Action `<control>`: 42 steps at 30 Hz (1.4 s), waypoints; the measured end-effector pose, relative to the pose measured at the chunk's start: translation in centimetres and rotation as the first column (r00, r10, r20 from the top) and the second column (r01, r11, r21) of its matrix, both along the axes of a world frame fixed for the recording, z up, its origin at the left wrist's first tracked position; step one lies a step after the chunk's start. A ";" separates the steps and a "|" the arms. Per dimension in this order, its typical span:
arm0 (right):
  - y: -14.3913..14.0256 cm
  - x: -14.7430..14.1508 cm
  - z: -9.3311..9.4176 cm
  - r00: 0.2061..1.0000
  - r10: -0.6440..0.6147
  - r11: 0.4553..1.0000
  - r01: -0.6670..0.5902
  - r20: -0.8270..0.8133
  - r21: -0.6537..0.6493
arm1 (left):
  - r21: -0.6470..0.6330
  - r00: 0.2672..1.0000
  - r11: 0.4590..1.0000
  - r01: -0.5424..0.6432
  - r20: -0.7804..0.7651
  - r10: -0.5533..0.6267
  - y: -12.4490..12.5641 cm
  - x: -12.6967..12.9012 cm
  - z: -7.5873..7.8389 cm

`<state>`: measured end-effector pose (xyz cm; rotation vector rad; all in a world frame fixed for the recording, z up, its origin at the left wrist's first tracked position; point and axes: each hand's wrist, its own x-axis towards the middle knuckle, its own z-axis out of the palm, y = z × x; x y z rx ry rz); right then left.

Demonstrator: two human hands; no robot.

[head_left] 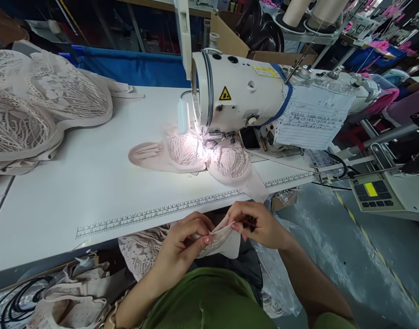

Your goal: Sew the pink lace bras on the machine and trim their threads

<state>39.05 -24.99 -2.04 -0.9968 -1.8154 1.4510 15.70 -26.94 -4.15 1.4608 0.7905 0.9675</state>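
Just below the table's front edge, my left hand [182,244] pinches the edge of a pale pink lace bra piece [219,240] between thumb and fingers. My right hand [264,224] grips the same edge a little to the right, so the fabric is stretched between them. A small dark object [249,223] shows in the curl of my right fingers; its kind is unclear. Above my hands, a lace bra [230,162] lies under the lit needle area of a white sewing machine [240,91]. More lace fabric [141,251] hangs at my lap.
Large lace bras [75,91] are piled on the table's left. A printed ruler [161,210] runs along the front edge. A handwritten sheet [312,116] hangs on the machine; a control panel [372,192] sits at right. Lower left holds more bra pieces [75,297] and black cable [17,301].
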 end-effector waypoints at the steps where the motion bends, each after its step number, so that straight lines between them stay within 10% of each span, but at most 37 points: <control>1: 0.0 -0.1 0.1 0.999 -0.036 0.998 0.034 -0.033 -0.044 | -0.010 1.000 1.000 0.008 -0.001 -0.008 0.0 0.0 0.0; 20: -1.0 -2.5 -0.6 0.912 -0.398 0.917 0.397 -0.099 -0.034 | 0.117 0.968 0.987 -0.106 -0.214 0.129 -0.9 1.1 0.5; 31: -1.4 -2.2 0.0 0.956 -0.292 0.951 0.289 0.018 0.108 | -0.123 0.947 0.958 -0.257 -0.229 0.225 -0.3 2.9 0.5; 42: 0.2 -0.7 1.1 0.982 -0.023 0.999 0.029 0.187 -0.031 | -0.376 0.990 0.915 -0.143 -0.035 0.140 0.3 2.6 0.7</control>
